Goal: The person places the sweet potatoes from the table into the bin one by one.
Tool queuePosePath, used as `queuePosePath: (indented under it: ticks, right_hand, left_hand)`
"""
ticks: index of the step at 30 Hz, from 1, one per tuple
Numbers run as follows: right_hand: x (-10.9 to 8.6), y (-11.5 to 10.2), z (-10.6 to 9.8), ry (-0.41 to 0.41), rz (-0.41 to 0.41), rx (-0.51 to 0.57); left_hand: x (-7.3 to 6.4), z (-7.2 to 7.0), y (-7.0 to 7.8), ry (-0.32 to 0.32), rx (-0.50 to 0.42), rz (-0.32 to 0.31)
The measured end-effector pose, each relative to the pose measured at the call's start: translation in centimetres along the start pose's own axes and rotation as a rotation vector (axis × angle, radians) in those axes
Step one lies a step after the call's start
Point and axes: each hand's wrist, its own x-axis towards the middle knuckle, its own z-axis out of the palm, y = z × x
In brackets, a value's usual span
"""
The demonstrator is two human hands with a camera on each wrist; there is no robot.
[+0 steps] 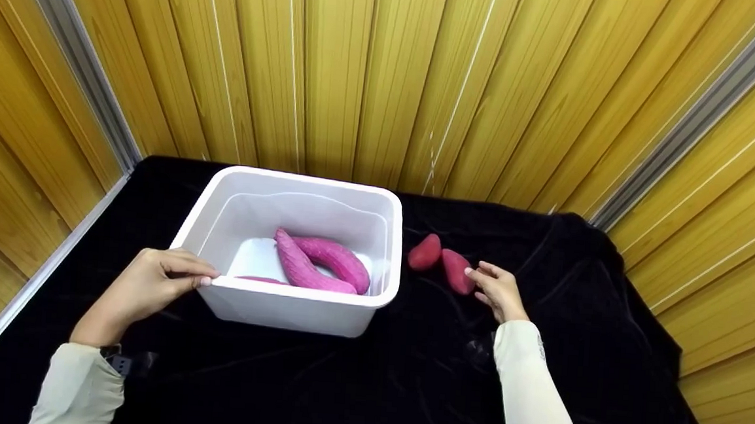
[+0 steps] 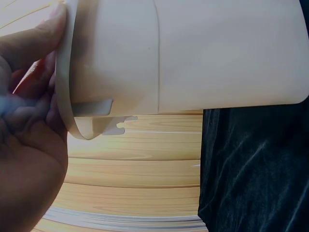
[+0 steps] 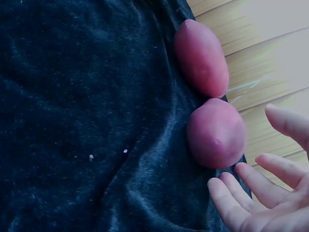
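A white plastic bin (image 1: 293, 308) stands on the black cloth, and my left hand (image 1: 157, 284) pinches its near left rim between thumb and fingers. In the left wrist view the same hand (image 2: 34, 111) grips the rim. Two long, curved magenta vegetables (image 1: 308, 274), resembling eggplants, lie crossed inside; a third magenta piece (image 1: 260, 279) is mostly hidden by the near wall. To the bin's right lie two smaller red sweet potatoes, one nearer the bin (image 1: 425, 253) and one (image 1: 458, 272) beside my right hand (image 1: 498, 290). That hand's fingers (image 3: 224, 195) are spread close to the nearer sweet potato (image 3: 217, 137), not wrapped round it.
Black velvet cloth (image 1: 366, 395) covers the table. Yellow wood-patterned panels (image 1: 398, 82) rise behind and at both sides, with grey metal strips (image 1: 705, 107) at the corners. A few white specks (image 3: 91, 157) dot the cloth.
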Motion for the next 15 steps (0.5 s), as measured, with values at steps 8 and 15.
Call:
queuePosePath:
  ticks: [8, 15]
  right_hand:
    - [0.3, 1.0, 0.6, -0.010, 0.020, 0.020]
    - [0.5, 1.5, 1.0, -0.003, 0.026, 0.041]
  left_hand:
    - [0.0, 0.0, 0.0, 0.001, 0.007, -0.015]
    - [-0.1, 0.0, 0.0, 0.001, 0.001, -0.009]
